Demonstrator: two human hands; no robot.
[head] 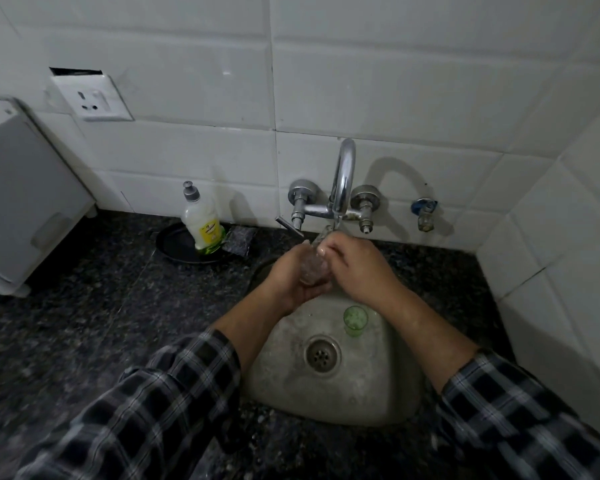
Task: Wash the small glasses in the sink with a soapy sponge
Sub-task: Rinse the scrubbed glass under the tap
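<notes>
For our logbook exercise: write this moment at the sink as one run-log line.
left hand grips clear glass | right hand grips its top, under faucet | green glass upright in sink

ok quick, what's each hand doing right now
left hand: holds the clear glass under the tap
right hand: fingers curled round the same glass

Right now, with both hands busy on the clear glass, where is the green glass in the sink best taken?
Grip the green glass round its side wall below the rim, coming from above right. It stands upright in the sink, mouth up, nearest the right hand.
</notes>
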